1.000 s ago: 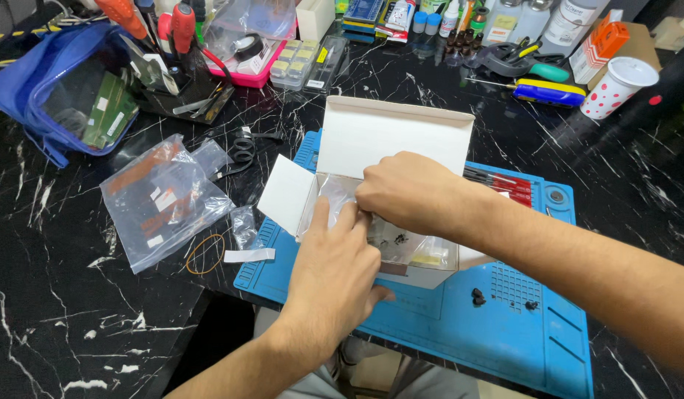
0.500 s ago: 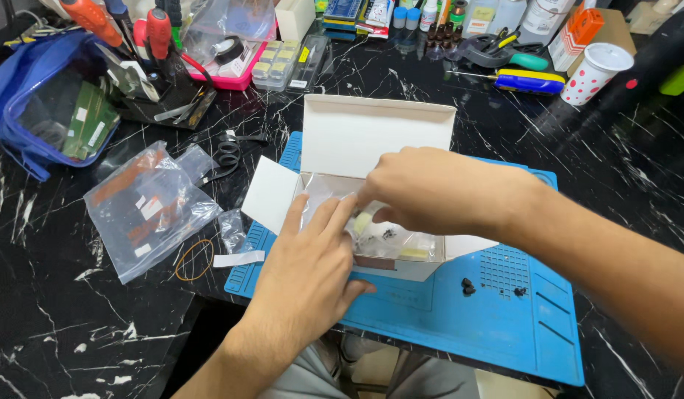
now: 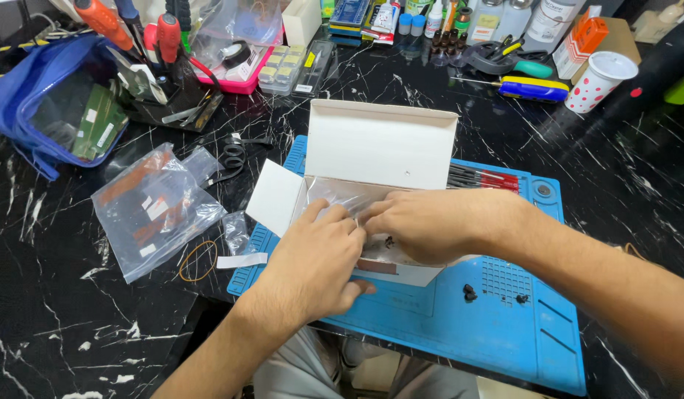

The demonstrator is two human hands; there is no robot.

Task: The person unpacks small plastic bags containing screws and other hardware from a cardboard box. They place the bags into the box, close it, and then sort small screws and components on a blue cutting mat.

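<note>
White box [image 3: 379, 148] lid already open, on blue mat [image 3: 445, 325]. My left hand [image 3: 312, 258] and right hand [image 3: 423, 222] both inside, fingers pinching clear plastic wrap [image 3: 342, 193]. Contents not out yet.

An open white cardboard box [image 3: 379, 151] is seen on the blue mat at the bench's near edge, its lid raised. A clear plastic bag [image 3: 154, 210] with white labels lies towards the left edge. A white cup with red dots [image 3: 597, 80] and an orange-and-white carton [image 3: 584, 41] stand at the far right corner.
</note>
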